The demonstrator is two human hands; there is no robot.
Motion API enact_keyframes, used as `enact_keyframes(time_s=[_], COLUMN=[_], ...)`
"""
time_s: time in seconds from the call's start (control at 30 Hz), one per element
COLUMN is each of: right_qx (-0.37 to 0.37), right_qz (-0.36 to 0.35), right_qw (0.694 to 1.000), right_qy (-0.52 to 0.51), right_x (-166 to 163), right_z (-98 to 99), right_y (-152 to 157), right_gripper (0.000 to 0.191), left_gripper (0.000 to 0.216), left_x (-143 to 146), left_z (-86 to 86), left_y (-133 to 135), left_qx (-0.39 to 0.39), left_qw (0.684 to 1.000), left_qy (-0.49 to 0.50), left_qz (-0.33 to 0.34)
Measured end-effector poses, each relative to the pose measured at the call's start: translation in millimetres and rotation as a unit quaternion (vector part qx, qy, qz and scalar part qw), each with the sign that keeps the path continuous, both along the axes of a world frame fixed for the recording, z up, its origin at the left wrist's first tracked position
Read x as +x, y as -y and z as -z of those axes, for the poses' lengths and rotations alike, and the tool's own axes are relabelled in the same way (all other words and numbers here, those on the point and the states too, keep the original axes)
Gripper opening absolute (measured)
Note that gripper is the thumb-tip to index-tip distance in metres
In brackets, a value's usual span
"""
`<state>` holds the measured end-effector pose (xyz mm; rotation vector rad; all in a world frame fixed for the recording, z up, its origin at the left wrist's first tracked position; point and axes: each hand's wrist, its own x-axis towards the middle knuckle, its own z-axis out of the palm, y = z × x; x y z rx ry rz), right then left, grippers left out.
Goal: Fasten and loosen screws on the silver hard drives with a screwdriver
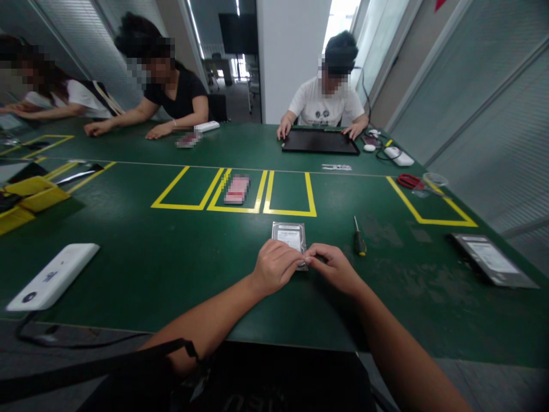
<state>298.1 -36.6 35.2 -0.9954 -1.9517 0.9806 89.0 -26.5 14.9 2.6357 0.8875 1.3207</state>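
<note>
A hard drive (288,232) with a white label lies on the green table, its near part covered by my hands. Over its lower left is my left hand (277,266), fingers bent and pinched together. Its fingertips meet those of my right hand (332,264) at the drive's right edge. The right thumb and index finger are pinched too. Whatever is between the fingertips is too small to make out. To the right of my hands lies a screwdriver (359,239) with a dark and yellow handle.
Yellow tape outlines (289,213) mark the table (206,274); a pink phone-like object (237,190) lies in one. A white power bank-like device (54,277) and yellow bins (36,193) are left. A drive-like unit (493,260) and red-handled scissors (410,182) are right. Several people sit opposite, one holding a black panel (319,142).
</note>
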Motion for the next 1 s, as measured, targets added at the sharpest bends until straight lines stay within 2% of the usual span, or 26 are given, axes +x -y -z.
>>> enact_keyframes(time_s=[0.07, 0.13, 0.23, 0.33, 0.47, 0.57, 0.77, 1.0], right_qx=[0.006, 0.025, 0.082, 0.144, 0.164, 0.157, 0.121, 0.085], right_qz=[0.006, 0.045, 0.173, 0.299, 0.384, 0.396, 0.405, 0.393], right_qw=[1.0, 0.998, 0.978, 0.917, 0.821, 0.797, 0.783, 0.779], right_qy=[0.008, 0.022, 0.078, 0.221, 0.389, 0.428, 0.457, 0.481], right_x=[2, 8, 23, 42, 61, 65, 60, 59], right_z=[-0.3, 1.4, 7.1, 12.7, 16.2, 16.9, 14.6, 11.3], right_y=[-1, -4, -11, -17, -21, -21, -19, -19], right_gripper=[0.029, 0.028, 0.026, 0.024, 0.026, 0.027, 0.026, 0.024], left_gripper=[0.018, 0.019, 0.023, 0.026, 0.022, 0.019, 0.014, 0.013], left_x=[0, 0, 0, 0, 2, 4, 12, 22], left_z=[-0.4, -0.8, -2.0, -3.3, -3.9, -5.5, -15.8, -23.1], left_y=[-1, -3, -6, -10, -14, -16, -16, -14], left_qx=[-0.008, -0.018, -0.044, -0.071, -0.083, -0.073, -0.04, 0.016], left_qw=[1.0, 1.0, 0.998, 0.991, 0.979, 0.97, 0.953, 0.943], left_qy=[-0.002, -0.008, -0.049, -0.103, -0.173, -0.222, -0.296, -0.328], left_qz=[0.003, 0.008, 0.017, 0.037, 0.062, 0.071, 0.055, 0.047])
